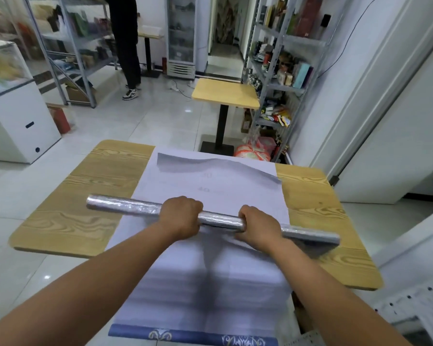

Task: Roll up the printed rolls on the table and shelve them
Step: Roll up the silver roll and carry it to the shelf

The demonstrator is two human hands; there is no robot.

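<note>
A person stands at a wooden table (80, 208) with both hands curled around a long silver roll (135, 207) held crosswise over a wide white printed sheet (210, 283). The left hand (181, 217) grips near the roll's middle and the right hand (258, 227) grips just beside it, toward the right end. The roll looks light and fairly stiff. Its shiny wrap is probably slippery and easily dented, so grips spaced nearer the ends would likely steady it. The sheet looks thin and floppy. Its far edge curls upward, and its near end hangs off the table, showing a blue patterned border.
</note>
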